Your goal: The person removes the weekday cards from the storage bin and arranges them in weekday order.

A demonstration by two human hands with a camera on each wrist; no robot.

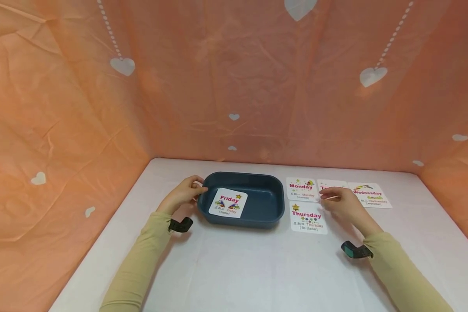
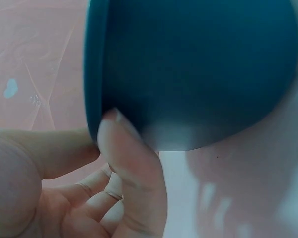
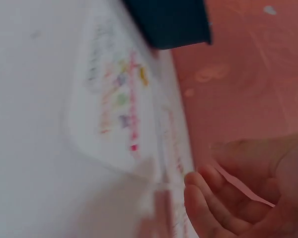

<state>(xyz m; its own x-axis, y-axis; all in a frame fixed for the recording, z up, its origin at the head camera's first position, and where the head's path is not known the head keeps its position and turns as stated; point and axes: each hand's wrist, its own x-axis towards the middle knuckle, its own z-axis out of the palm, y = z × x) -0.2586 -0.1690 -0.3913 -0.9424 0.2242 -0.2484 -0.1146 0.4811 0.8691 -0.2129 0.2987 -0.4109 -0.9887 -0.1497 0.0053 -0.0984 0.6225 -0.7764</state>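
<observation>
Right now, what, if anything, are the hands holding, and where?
Left hand pinches the blue tray by its left-end rim; right hand holds nothing.

Near the frame's centre, the Friday card (image 1: pixel 228 203) reads "Friday" twice, with 星期五. Right of centre, the Monday card (image 1: pixel 302 189) reads "Monday" and 星期一; below it, the Thursday card (image 1: pixel 308 217) "Thursday", 星期四. Farther right, the Wednesday card (image 1: pixel 369 195) reads "Wednesday"; between, a partly covered card (image 1: pixel 333 183) shows "T".

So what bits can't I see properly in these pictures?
Head view: much of the lower half of the top row's middle card, behind the right hand.
Left wrist view: part of the box, cut off by the top edge.
Right wrist view: the Thursday card's words, blurred.
</observation>
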